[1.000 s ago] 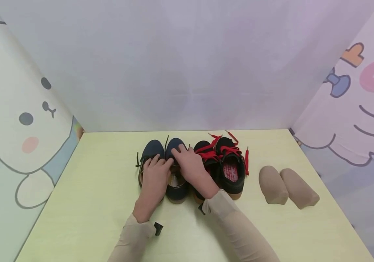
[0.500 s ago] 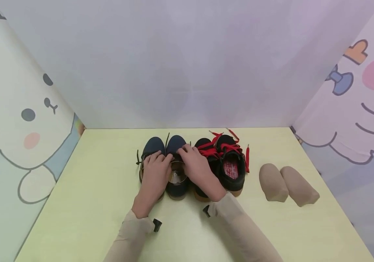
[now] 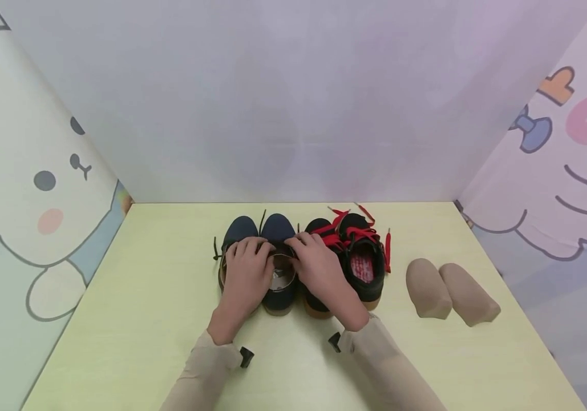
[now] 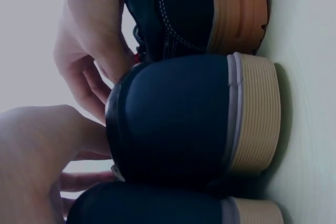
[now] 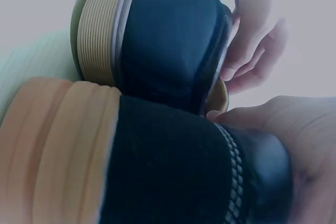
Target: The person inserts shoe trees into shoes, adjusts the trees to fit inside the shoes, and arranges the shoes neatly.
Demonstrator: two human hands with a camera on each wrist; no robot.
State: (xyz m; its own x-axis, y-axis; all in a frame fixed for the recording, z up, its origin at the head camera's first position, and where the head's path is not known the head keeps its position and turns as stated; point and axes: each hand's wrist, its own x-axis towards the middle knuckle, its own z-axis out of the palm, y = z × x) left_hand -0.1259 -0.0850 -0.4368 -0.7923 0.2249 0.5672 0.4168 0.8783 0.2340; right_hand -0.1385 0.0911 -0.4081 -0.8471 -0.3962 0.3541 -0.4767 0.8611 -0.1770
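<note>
Two navy lace-up shoes stand side by side on the table, toes away from me: a left one (image 3: 241, 227) and a right one (image 3: 278, 226). My left hand (image 3: 247, 271) lies over the openings, its thumb at the collar of the right navy shoe. My right hand (image 3: 323, 271) has its thumb and fingers at the other side of that same collar. Both hands seem to pinch the collar edge, though the fingertips are partly hidden. In the left wrist view the navy heel (image 4: 173, 119) sits flat, with the right hand's fingers (image 4: 94, 40) behind it.
Two black shoes with red laces (image 3: 361, 268) stand directly right of the navy pair, the nearer one partly behind my right forearm. Farther right lie two beige foot-shaped pieces (image 3: 429, 288). The pale yellow table (image 3: 160, 319) ends at a back wall (image 3: 293, 114).
My right hand has drawn back from the toe of the right navy shoe to its collar. The left hand has shifted slightly, its thumb closer to the opening. The shoes stay in place.
</note>
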